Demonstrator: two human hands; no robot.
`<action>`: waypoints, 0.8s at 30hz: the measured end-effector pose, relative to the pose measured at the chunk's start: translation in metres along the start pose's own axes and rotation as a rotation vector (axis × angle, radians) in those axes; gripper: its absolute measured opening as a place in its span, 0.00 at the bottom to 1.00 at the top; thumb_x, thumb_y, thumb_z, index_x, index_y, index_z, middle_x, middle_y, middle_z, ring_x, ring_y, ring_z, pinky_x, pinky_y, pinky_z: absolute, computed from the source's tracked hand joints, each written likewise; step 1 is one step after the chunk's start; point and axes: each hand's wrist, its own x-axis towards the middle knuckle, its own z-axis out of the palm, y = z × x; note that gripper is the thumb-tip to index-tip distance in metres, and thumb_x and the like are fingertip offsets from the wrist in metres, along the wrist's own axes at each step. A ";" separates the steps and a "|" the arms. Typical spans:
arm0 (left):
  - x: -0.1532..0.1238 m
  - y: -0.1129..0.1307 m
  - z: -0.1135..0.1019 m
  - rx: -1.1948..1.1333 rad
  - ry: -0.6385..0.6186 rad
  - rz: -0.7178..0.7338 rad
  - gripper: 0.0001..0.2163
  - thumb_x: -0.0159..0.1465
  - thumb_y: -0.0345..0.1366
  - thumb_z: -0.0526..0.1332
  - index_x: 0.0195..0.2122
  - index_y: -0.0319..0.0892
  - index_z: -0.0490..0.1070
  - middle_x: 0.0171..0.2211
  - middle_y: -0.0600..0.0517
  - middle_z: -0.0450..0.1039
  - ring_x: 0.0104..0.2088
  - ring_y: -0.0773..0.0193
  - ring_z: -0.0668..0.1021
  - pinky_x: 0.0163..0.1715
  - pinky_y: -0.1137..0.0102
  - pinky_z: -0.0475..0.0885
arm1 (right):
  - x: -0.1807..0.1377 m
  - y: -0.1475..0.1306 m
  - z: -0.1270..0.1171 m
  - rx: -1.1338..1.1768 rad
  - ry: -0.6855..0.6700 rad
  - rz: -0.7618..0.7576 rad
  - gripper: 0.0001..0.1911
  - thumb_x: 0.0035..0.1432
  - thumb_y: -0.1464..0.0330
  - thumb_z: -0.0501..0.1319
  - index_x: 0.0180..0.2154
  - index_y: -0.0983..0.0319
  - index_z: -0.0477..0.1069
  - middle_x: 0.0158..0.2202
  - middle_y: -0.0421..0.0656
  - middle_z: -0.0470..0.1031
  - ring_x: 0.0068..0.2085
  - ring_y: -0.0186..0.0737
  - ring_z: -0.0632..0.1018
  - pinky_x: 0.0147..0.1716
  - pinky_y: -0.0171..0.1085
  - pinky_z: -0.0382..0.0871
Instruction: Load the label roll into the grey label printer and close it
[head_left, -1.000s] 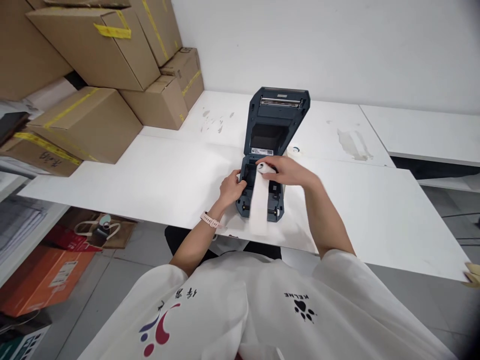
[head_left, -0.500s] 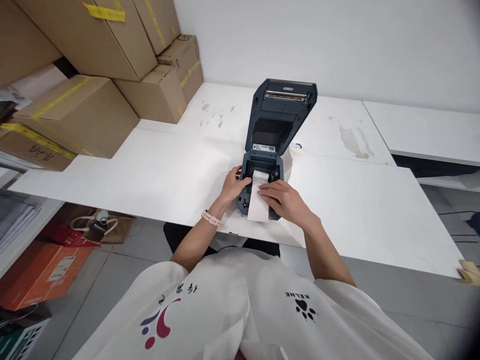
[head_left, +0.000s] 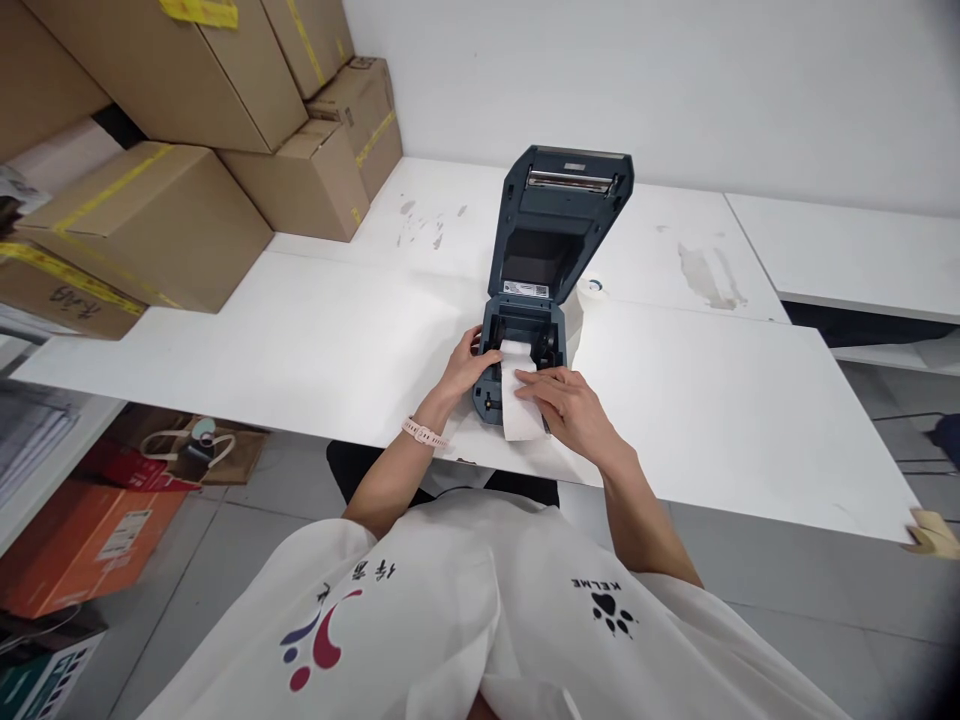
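A dark label printer (head_left: 556,222) stands on the white table with its lid tipped up and back. From its open bay a strip of white label paper (head_left: 521,418) runs out over the front edge. My left hand (head_left: 463,367) grips the printer's left wall, its thumb reaching inside beside the paper. My right hand (head_left: 564,402) has hold of the strip from the right, with fingers lying across its upper face. Its thumb is hidden. A white roll (head_left: 592,287) is partly visible behind the printer on the right.
Cardboard boxes (head_left: 150,225) are stacked on the left of the white table (head_left: 360,345). An orange box (head_left: 97,540) and a bag (head_left: 196,447) sit low at the left. Tan tape (head_left: 932,533) is at the table's right front corner.
The lower end of the label paper has swung slightly to the right, with my right hand on it. My left hand stays at the printer's left wall.
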 end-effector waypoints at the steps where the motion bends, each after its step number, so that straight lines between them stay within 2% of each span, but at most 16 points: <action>1: 0.000 0.000 0.000 0.005 0.000 0.003 0.33 0.60 0.42 0.66 0.67 0.44 0.62 0.65 0.41 0.68 0.59 0.52 0.75 0.54 0.62 0.74 | -0.001 -0.003 0.001 -0.011 0.002 0.006 0.20 0.71 0.74 0.51 0.49 0.53 0.80 0.58 0.42 0.80 0.54 0.54 0.80 0.48 0.57 0.75; 4: -0.006 0.000 -0.001 0.036 -0.001 0.018 0.32 0.62 0.49 0.66 0.67 0.47 0.63 0.66 0.42 0.68 0.61 0.50 0.75 0.55 0.60 0.73 | -0.007 -0.010 0.003 -0.034 0.005 0.021 0.20 0.70 0.74 0.52 0.50 0.54 0.80 0.59 0.44 0.80 0.55 0.55 0.80 0.50 0.60 0.75; 7: -0.030 -0.004 0.000 0.054 -0.031 0.038 0.36 0.64 0.54 0.64 0.70 0.47 0.59 0.70 0.42 0.64 0.65 0.47 0.71 0.59 0.58 0.71 | -0.009 -0.008 -0.006 0.063 0.014 -0.013 0.16 0.71 0.71 0.55 0.49 0.52 0.79 0.56 0.43 0.82 0.56 0.54 0.80 0.56 0.61 0.73; 9: -0.053 -0.009 0.001 0.044 -0.079 0.062 0.42 0.62 0.54 0.66 0.73 0.49 0.52 0.72 0.43 0.59 0.69 0.46 0.68 0.62 0.57 0.70 | 0.002 0.002 -0.023 0.166 0.133 0.000 0.14 0.71 0.65 0.57 0.53 0.50 0.77 0.57 0.42 0.81 0.58 0.52 0.79 0.60 0.59 0.72; 12: -0.084 -0.017 0.003 0.025 -0.121 -0.017 0.50 0.60 0.57 0.68 0.76 0.54 0.40 0.78 0.45 0.45 0.73 0.41 0.60 0.63 0.55 0.70 | 0.049 0.033 -0.059 0.207 0.485 0.097 0.24 0.71 0.53 0.56 0.65 0.46 0.65 0.67 0.41 0.70 0.68 0.52 0.71 0.66 0.56 0.67; 14: -0.096 -0.019 0.004 0.031 -0.118 -0.074 0.53 0.59 0.59 0.68 0.77 0.55 0.36 0.78 0.45 0.41 0.74 0.39 0.57 0.64 0.54 0.69 | 0.095 0.059 -0.080 0.282 0.600 0.113 0.33 0.70 0.46 0.54 0.71 0.47 0.53 0.75 0.41 0.56 0.73 0.50 0.63 0.70 0.54 0.61; 15: -0.099 -0.019 0.004 0.037 -0.112 -0.088 0.54 0.59 0.60 0.68 0.77 0.54 0.36 0.78 0.45 0.41 0.74 0.38 0.58 0.64 0.54 0.69 | 0.119 0.071 -0.088 0.365 0.606 0.134 0.36 0.70 0.44 0.50 0.72 0.49 0.49 0.76 0.40 0.50 0.75 0.46 0.57 0.72 0.51 0.57; 16: -0.100 -0.019 0.005 0.042 -0.106 -0.096 0.54 0.58 0.60 0.68 0.77 0.53 0.35 0.78 0.44 0.43 0.73 0.37 0.59 0.64 0.53 0.69 | 0.140 0.080 -0.093 0.445 0.555 0.171 0.38 0.70 0.41 0.46 0.72 0.51 0.46 0.77 0.40 0.47 0.76 0.45 0.55 0.73 0.49 0.55; 18: -0.100 -0.018 0.004 0.025 -0.114 -0.086 0.54 0.59 0.60 0.68 0.77 0.52 0.35 0.77 0.43 0.48 0.72 0.38 0.61 0.64 0.53 0.69 | 0.168 0.089 -0.097 0.523 0.493 0.209 0.44 0.67 0.36 0.38 0.71 0.56 0.50 0.76 0.40 0.52 0.75 0.44 0.56 0.74 0.46 0.55; 19: -0.099 -0.018 0.003 0.003 -0.124 -0.072 0.54 0.59 0.59 0.69 0.77 0.52 0.36 0.76 0.43 0.49 0.72 0.39 0.62 0.64 0.53 0.69 | 0.171 0.088 -0.095 0.520 0.479 0.216 0.46 0.65 0.34 0.35 0.70 0.54 0.53 0.75 0.38 0.55 0.74 0.44 0.58 0.73 0.45 0.56; 21: -0.096 -0.019 0.000 -0.044 -0.136 -0.052 0.53 0.59 0.58 0.68 0.77 0.51 0.38 0.77 0.44 0.49 0.73 0.42 0.60 0.67 0.54 0.66 | 0.158 0.076 -0.088 0.483 0.511 0.201 0.47 0.62 0.33 0.32 0.68 0.49 0.58 0.71 0.37 0.62 0.72 0.45 0.63 0.71 0.44 0.61; 24: -0.091 -0.019 -0.009 -0.075 -0.094 -0.080 0.47 0.63 0.63 0.61 0.77 0.52 0.41 0.78 0.47 0.45 0.76 0.45 0.56 0.70 0.56 0.62 | 0.102 0.044 -0.068 0.489 0.536 0.173 0.47 0.64 0.36 0.27 0.63 0.51 0.67 0.60 0.42 0.74 0.66 0.52 0.72 0.67 0.54 0.67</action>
